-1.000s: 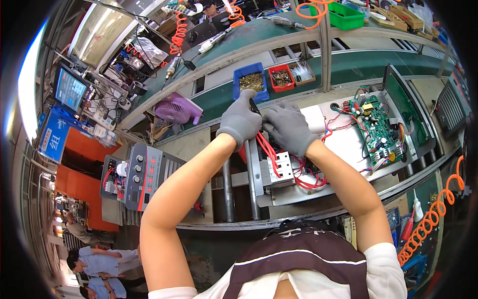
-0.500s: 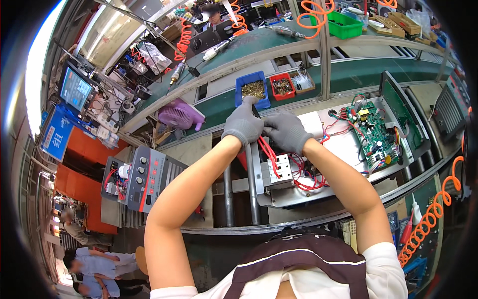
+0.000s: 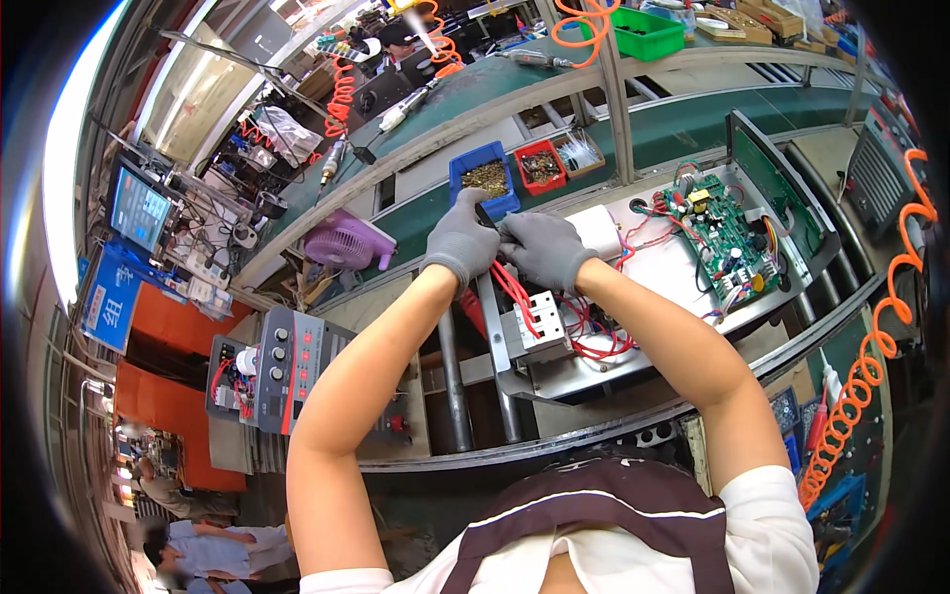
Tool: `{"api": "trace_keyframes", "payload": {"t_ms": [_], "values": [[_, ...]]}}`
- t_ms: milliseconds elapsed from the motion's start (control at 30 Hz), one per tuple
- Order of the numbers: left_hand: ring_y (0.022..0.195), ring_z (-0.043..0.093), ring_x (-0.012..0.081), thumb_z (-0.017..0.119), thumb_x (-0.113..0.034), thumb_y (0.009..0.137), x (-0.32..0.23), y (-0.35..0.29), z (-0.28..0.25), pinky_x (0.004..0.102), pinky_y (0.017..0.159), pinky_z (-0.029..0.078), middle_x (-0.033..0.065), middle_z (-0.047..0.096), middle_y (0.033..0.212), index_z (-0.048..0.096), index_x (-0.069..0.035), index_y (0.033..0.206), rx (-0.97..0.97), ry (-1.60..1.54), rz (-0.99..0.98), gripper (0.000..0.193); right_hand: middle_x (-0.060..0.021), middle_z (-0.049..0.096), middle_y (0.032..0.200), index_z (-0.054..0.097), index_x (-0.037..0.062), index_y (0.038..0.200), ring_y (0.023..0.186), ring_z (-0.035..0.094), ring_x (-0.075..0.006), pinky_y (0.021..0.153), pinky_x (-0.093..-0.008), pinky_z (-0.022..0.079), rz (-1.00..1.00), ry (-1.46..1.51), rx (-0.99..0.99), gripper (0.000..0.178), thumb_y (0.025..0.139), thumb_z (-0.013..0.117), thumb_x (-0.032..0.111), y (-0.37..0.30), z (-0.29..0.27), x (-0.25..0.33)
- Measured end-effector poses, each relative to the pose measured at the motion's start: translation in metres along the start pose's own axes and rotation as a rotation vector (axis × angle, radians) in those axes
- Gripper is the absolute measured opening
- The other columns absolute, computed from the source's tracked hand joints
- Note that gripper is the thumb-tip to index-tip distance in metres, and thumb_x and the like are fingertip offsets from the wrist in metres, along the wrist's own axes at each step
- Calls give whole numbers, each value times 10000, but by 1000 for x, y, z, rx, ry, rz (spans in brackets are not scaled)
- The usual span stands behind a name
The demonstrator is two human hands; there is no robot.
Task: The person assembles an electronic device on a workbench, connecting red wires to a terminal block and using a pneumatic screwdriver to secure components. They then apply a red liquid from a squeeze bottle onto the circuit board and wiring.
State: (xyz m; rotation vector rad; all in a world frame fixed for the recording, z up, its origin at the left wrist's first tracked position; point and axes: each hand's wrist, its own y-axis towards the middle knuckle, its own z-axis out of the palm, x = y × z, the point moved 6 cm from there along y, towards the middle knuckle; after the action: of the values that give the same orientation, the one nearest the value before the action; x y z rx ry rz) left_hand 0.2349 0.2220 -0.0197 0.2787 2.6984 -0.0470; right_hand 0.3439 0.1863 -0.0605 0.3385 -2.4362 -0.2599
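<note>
The silver sheet-metal chassis, an open shallow tray with a dark upright panel at its right end (image 3: 643, 282), lies on the grey steel rollers (image 3: 450, 376) of a conveyor in front of the person. It looks stiff and fairly heavy, so lifting it probably calls for a hold low on the bare metal at both ends; its edges may be slick under fabric gloves. At its far left corner, the left hand in a grey knit glove (image 3: 463, 236) has its fingers bent beside a small dark piece (image 3: 484, 214), and the right hand in a matching glove (image 3: 544, 247) curls in close from the other side; I cannot tell whether either grip is clamped on anything. Just below, soft, flexible red wires (image 3: 515, 287) run to a white block-shaped breaker (image 3: 539, 327), best held by its rigid body rather than by its leads. The green circuit board crowded with components (image 3: 730, 238) seems fragile and better left untouched. Beyond the hands sit a blue plastic bin of brass-coloured fasteners (image 3: 505, 205) and a smaller red bin (image 3: 546, 185).
</note>
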Motion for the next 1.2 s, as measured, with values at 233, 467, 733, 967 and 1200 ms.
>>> {"api": "trace_keyframes", "payload": {"t_ms": [233,467,733,967,1200], "values": [[1003,618,312,615,-146,745,8,8,1,346,887,459,187,634,1061,478,-98,1255,-39,-30,98,530,-150,654,855,645,108,875,836,631,-319,774,-443,449,-94,-38,-154,291,867,518,370,1,8,-1],[959,579,221,564,53,696,47,25,19,323,867,460,131,590,1064,451,26,1229,40,-572,194,545,-134,667,781,673,119,751,780,637,-315,738,-448,420,-180,-128,-46,289,829,483,323,9,31,10],[897,567,210,519,51,683,33,34,17,299,786,466,132,580,995,461,-8,1237,77,-427,194,560,-132,635,962,646,126,973,935,594,-280,826,-408,402,68,-160,-178,280,809,569,338,5,5,0],[916,558,203,506,78,653,38,53,16,301,799,471,126,550,1064,443,-14,1265,192,-495,244,622,-153,570,942,590,51,906,945,553,-333,823,-414,442,-152,316,-781,207,764,641,192,-67,-62,-12],[885,538,188,457,84,613,39,45,14,280,789,460,95,529,1045,436,-26,1274,216,-464,162,670,-137,633,913,603,44,996,809,635,-293,741,-359,500,452,-180,-1195,207,804,623,119,-378,-125,-135]]}}
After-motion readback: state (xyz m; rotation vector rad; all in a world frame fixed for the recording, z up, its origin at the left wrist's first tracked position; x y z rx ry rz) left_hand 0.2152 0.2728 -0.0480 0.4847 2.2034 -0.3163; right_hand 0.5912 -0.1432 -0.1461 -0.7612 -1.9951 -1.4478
